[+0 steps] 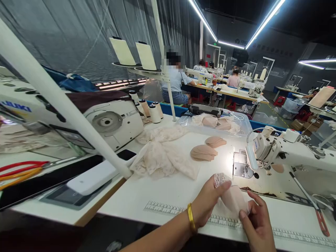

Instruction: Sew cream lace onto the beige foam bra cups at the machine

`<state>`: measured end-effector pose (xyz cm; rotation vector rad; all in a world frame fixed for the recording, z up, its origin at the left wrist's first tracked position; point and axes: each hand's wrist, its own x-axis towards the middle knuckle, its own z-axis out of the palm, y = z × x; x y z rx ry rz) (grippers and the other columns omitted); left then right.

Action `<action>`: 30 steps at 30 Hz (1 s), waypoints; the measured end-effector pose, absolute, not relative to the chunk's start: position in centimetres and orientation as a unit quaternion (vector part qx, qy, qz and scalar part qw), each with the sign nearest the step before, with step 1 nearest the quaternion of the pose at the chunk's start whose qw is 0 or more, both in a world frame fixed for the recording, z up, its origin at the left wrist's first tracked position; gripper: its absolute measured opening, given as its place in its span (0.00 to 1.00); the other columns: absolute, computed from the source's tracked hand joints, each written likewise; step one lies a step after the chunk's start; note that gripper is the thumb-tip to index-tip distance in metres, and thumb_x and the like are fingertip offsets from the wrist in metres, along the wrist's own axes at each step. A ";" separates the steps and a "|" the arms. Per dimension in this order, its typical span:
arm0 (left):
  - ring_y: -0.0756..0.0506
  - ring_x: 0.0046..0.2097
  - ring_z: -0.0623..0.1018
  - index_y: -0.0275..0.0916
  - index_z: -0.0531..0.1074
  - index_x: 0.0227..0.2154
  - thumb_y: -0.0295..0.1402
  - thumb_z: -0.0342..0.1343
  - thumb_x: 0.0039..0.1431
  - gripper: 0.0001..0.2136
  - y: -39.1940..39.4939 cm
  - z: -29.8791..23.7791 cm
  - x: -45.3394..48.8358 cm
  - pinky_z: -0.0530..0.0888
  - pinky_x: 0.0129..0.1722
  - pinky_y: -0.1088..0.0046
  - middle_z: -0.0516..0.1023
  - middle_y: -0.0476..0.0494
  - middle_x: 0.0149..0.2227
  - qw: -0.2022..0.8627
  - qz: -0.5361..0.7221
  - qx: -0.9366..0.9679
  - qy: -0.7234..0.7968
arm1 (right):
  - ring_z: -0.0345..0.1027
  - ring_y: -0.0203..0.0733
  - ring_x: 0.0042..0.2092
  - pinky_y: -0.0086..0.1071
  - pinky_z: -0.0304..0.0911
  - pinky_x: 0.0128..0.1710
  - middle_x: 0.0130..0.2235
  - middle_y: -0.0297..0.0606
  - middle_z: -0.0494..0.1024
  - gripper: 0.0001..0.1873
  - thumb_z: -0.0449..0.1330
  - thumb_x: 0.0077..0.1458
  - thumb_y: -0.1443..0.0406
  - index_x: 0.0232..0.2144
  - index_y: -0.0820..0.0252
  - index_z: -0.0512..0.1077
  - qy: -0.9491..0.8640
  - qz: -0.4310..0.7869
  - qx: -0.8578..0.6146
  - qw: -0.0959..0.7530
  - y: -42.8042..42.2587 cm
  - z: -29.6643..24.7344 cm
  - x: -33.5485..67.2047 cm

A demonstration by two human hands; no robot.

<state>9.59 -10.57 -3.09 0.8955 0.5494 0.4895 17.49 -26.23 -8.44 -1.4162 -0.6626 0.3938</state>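
Note:
A pale beige lace-edged fabric piece [234, 200], shaped like a bra cup, is held up between both hands above the table's front part. My left hand [210, 196], with a gold bracelet on its wrist, pinches the lace end under the thumb. At the other end my right hand [256, 217] grips the fabric's lower right edge between thumb and fingers. Beyond them lie two stacks of beige cup pieces, the nearer stack [204, 153] and the farther stack [215, 141]. Cream lace fabric [162, 159] is heaped on the left. A lit sewing machine [265, 148] stands to the right.
A printed ruler [165, 209] runs along the table's front edge. A seam ripper-like tool with a red handle [322, 222] lies at right. Behind are a clear plastic tray [243, 126] and thread cones [154, 113]. A white pole [63, 101] slants across the left. Other people sit at machines farther back.

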 end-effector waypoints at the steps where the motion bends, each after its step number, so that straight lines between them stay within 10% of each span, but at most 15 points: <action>1: 0.43 0.39 0.77 0.38 0.75 0.37 0.39 0.74 0.43 0.20 -10.6 -3.2 9.6 0.73 0.40 0.72 0.80 0.47 0.35 0.791 0.253 0.491 0.262 | 0.67 0.39 0.32 0.31 0.66 0.33 0.33 0.33 0.72 0.26 0.64 0.61 0.52 0.59 0.51 0.67 -0.303 0.159 -0.639 0.689 -26.4 -8.5 17.4; 4: 0.46 0.35 0.74 0.38 0.75 0.30 0.40 0.71 0.48 0.14 -10.0 -3.6 9.8 0.71 0.36 0.75 0.78 0.49 0.30 0.720 0.268 0.563 0.304 | 0.73 0.45 0.41 0.33 0.71 0.40 0.40 0.41 0.77 0.24 0.65 0.60 0.53 0.56 0.53 0.71 -0.325 0.109 -0.646 0.682 -26.8 -8.8 17.3; 9: 0.45 0.32 0.78 0.35 0.75 0.32 0.51 0.60 0.61 0.20 -9.3 -2.7 9.7 0.74 0.31 0.74 0.79 0.43 0.29 0.902 0.115 0.297 0.293 | 0.74 0.47 0.45 0.36 0.71 0.44 0.45 0.43 0.79 0.24 0.65 0.61 0.54 0.56 0.54 0.71 -0.287 0.105 -0.649 0.697 -27.1 -8.7 17.7; 15: 0.43 0.37 0.82 0.32 0.79 0.35 0.30 0.73 0.49 0.12 -10.6 -1.2 9.4 0.78 0.38 0.72 0.83 0.40 0.35 0.905 0.180 0.283 0.260 | 0.73 0.46 0.44 0.36 0.69 0.43 0.45 0.43 0.79 0.26 0.66 0.59 0.52 0.55 0.54 0.71 -0.239 0.130 -0.646 0.713 -26.9 -9.1 17.7; 21: 0.46 0.34 0.82 0.32 0.78 0.35 0.32 0.62 0.64 0.07 -10.6 -1.3 10.2 0.79 0.35 0.73 0.82 0.40 0.35 0.909 0.159 0.207 0.324 | 0.72 0.43 0.38 0.34 0.69 0.38 0.38 0.39 0.77 0.26 0.65 0.60 0.52 0.56 0.55 0.71 -0.267 0.129 -0.659 0.691 -27.1 -9.3 18.1; 30: 0.40 0.42 0.82 0.32 0.81 0.36 0.36 0.77 0.44 0.18 -11.1 -1.3 9.7 0.78 0.44 0.69 0.83 0.36 0.35 0.912 0.162 0.317 0.204 | 0.70 0.44 0.34 0.34 0.69 0.33 0.35 0.37 0.74 0.28 0.67 0.58 0.51 0.56 0.53 0.71 -0.278 0.136 -0.662 0.682 -27.1 -9.5 18.4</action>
